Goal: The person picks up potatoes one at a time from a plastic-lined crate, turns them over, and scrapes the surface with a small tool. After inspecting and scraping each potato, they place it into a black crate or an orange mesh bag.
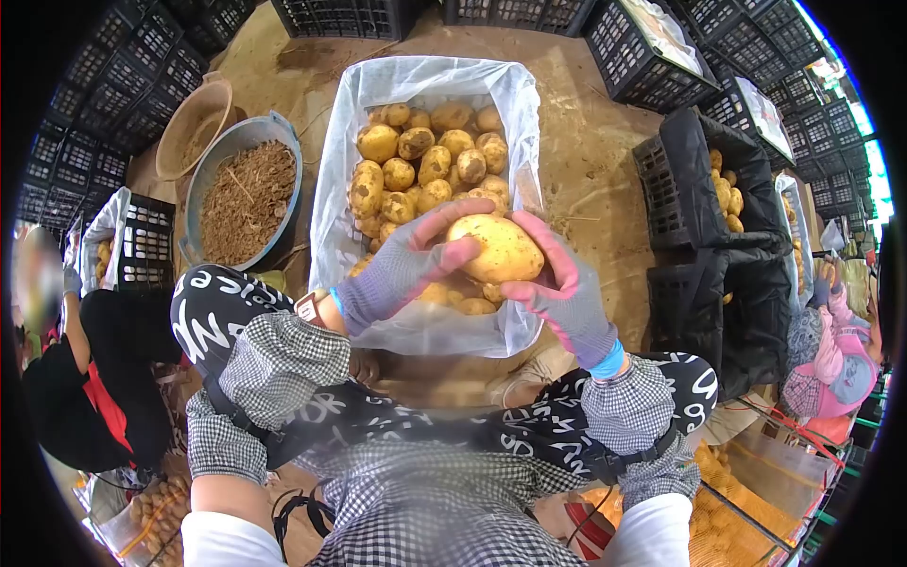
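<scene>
A large yellow potato (496,249) is held between both my gloved hands above the near end of a crate. My left hand (402,265), in a grey glove with pink fingertips, cups it from the left. From the right, my right hand (565,293) wraps around it. Under them stands a crate lined with a clear plastic bag (340,170), filled with several yellow potatoes (430,156).
A blue basin of brown fibre (248,194) and a tan bowl (194,123) sit left of the crate. Black crates (699,189) with potatoes stand right, with more stacked along the back. A person in black (90,378) sits at left, another in pink (836,359) at right.
</scene>
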